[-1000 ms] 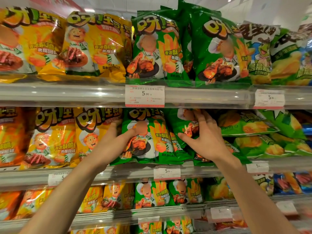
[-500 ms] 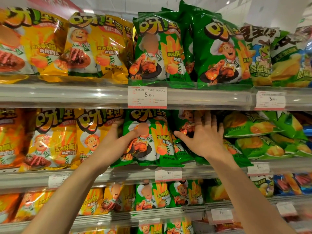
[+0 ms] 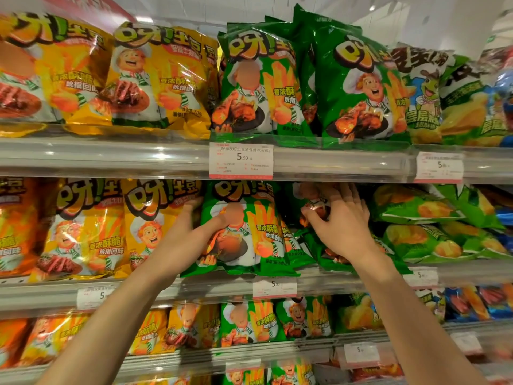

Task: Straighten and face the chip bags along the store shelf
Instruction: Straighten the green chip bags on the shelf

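We hold the front green chip bag (image 3: 249,229) upright on the middle shelf (image 3: 194,290), directly below the 5.90 price tag (image 3: 241,160). Our left hand (image 3: 194,232) clasps its left edge; our right hand (image 3: 338,226) pinches the darker green bag (image 3: 311,218) just right of it.

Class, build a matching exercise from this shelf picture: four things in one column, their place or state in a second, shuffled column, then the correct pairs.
1. left hand
2. right hand
3. white 5.90 price tag
4. yellow chef-print chip bag

A. top shelf, upright
B. pinching the rear green bag
C. upper shelf rail
D. gripping the front green chef-print bag

Pairs: 1-D, 2-B, 3-C, 4-A
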Demonstrator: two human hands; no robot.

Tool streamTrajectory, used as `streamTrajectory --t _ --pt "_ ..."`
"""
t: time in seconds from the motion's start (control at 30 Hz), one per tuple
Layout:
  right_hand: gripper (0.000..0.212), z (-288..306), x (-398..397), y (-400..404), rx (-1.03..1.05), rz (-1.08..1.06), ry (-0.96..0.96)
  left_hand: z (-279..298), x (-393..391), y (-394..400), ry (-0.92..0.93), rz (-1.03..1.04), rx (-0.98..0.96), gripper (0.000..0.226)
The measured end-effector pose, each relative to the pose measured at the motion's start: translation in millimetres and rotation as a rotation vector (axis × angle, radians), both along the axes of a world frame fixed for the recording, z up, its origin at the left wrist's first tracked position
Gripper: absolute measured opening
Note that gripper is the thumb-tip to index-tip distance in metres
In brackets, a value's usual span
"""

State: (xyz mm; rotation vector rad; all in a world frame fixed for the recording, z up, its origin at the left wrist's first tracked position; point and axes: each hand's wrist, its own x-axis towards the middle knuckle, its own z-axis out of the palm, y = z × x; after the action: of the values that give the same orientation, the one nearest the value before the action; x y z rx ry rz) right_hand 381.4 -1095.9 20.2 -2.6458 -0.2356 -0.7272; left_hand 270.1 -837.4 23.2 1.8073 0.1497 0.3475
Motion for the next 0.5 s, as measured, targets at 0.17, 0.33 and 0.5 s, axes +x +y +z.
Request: streamTrajectory --t 0.17,0.33,0.5 --pt "0.05 5 -45 11 0.302 0.158 0.114 -1 -6 -7 -0.035 -0.062 0.005 0.071" --pt "0.071 -7 -55 35 0.485 0.273 0.383 -13 -14 -8 -0.008 -0.135 0.022 0.066" --pt "0.043 -24 -73 40 0.498 0.432 0.151 -11 -26 -11 0.014 -0.106 0.038 0.076"
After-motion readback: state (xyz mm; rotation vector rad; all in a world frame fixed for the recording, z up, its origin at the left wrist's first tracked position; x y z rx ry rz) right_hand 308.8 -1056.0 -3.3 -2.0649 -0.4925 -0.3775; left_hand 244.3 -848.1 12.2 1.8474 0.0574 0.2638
